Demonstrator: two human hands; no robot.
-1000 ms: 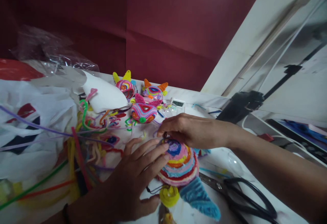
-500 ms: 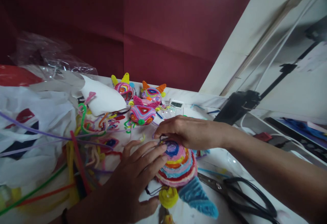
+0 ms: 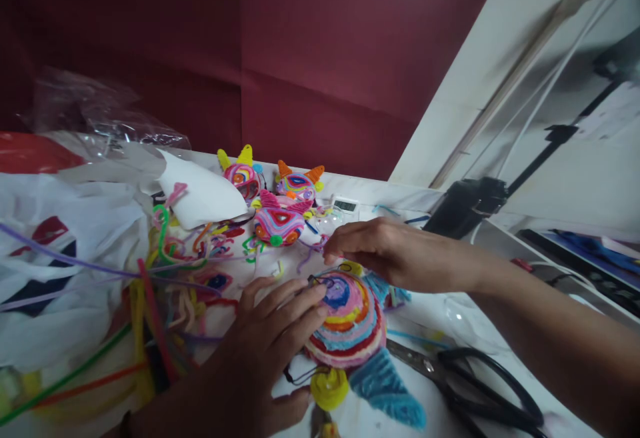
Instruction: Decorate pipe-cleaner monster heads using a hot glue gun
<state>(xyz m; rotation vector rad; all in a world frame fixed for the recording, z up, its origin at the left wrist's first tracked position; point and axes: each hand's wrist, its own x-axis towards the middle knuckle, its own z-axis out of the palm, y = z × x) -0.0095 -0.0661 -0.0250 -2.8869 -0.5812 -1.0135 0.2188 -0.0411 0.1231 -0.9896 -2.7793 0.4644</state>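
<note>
A round ornament (image 3: 347, 325) covered in rings of coloured pipe cleaner lies in front of me. One blue ear (image 3: 387, 388) and a yellow coil (image 3: 330, 388) stick out at its near end. My left hand (image 3: 280, 331) lies on its left side with fingers spread, the thumb beside the yellow coil. A thin black cord (image 3: 320, 281) shows by its fingertips. Just above the ornament's far edge is my right hand (image 3: 370, 245), fingers bent and pressed together. Whatever those fingertips may hold is hidden. A purple pipe cleaner (image 3: 306, 261) lies near them.
Black-handled scissors (image 3: 450, 375) lie at the right. Several finished ornaments (image 3: 280, 221) stand at the back beside a small digital display (image 3: 345, 206). Loose pipe cleaners (image 3: 185, 298), a white sheet (image 3: 200, 191) and plastic bags (image 3: 65, 225) crowd the left. A black stand (image 3: 465, 205) rises behind.
My right hand has lifted off the ornament's centre and moved right and slightly up, uncovering the far edge and the purple pipe cleaner. My left hand stays put.
</note>
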